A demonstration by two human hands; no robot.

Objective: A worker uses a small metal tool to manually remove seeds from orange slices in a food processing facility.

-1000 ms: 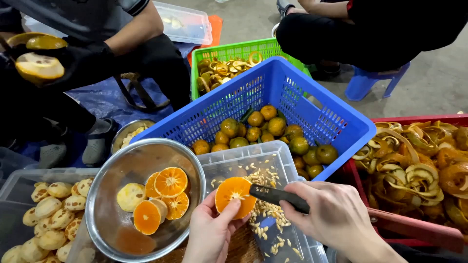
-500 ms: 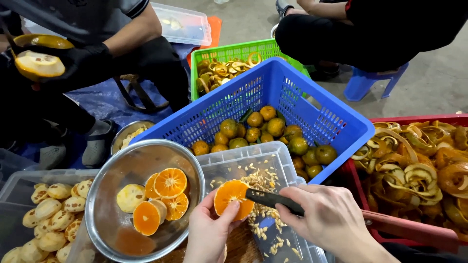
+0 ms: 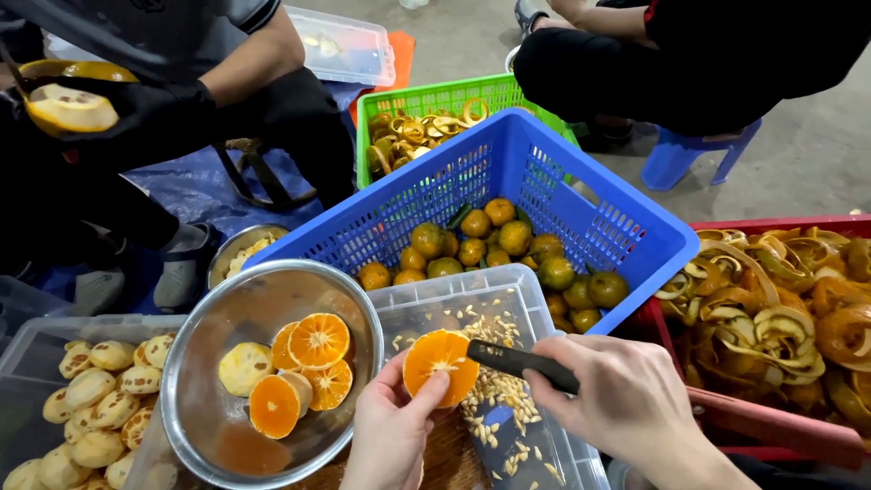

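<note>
My left hand point(image 3: 388, 434) holds a cut orange half point(image 3: 439, 364) with its flesh facing up, over a clear plastic tub point(image 3: 531, 292) strewn with seeds. My right hand point(image 3: 626, 399) grips a dark-handled tool point(image 3: 520, 360) whose tip touches the right edge of the orange half. Left of my hands stands a steel bowl point(image 3: 209, 318) holding three orange halves point(image 3: 318, 340) and a peeled piece.
A blue basket point(image 3: 544, 181) of whole oranges sits behind the tub, a green basket point(image 3: 426, 95) of peels beyond it. A red crate point(image 3: 789, 436) of peels is at right. A clear tub point(image 3: 36, 336) of peeled fruit is at left. Other people sit opposite; one gloved hand point(image 3: 150, 118) holds a peeled fruit.
The orange half has been lifted slightly and tilted, and the tool tip has moved onto its right edge. The person opposite keeps holding the peeled fruit.
</note>
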